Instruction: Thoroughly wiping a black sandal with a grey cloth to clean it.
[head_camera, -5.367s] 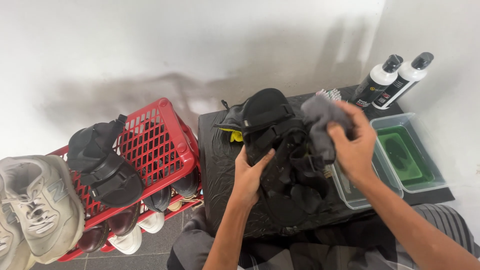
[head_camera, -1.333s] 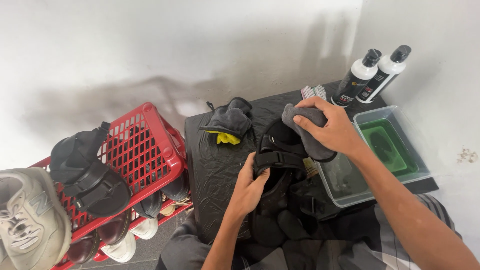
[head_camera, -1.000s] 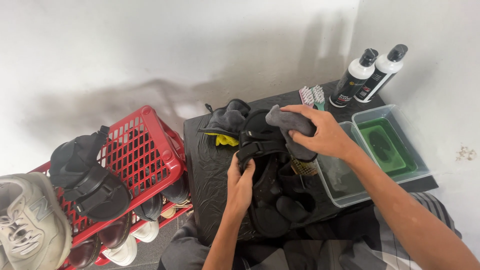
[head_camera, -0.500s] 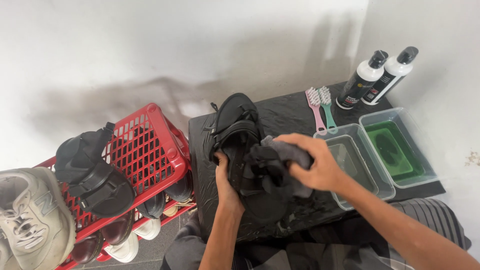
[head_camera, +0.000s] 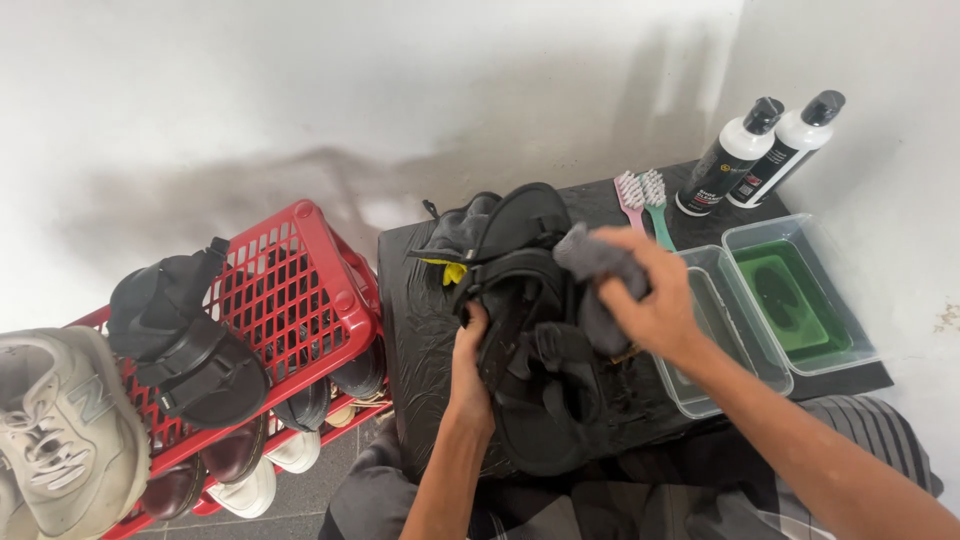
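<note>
Hands: soft grey cloth (head_camera: 598, 278) on strappy black sandal (head_camera: 535, 350).

Matt black against shiny plastic on my feed.

I've got the sandal (head_camera: 535, 350) looking like matt black rubber with woven fabric straps, and the cloth (head_camera: 592, 262) pressed to it is soft grey fabric, a bit fuzzy. The table (head_camera: 420, 330) wears a black cover, crinkled and faintly glossy, like plastic sheet. Both tubs (head_camera: 760, 300) are clear smooth plastic, shiny at the rims. I see the bottles (head_camera: 765, 150) as glossy plastic, one black, one white, with matt black caps. The crate (head_camera: 300, 290) is red moulded plastic lattice, semi-gloss. The brushes (head_camera: 640, 195) show pastel plastic handles and pale bristles. Wall (head_camera: 300, 90): chalky matt paint, smudged grey.
</note>
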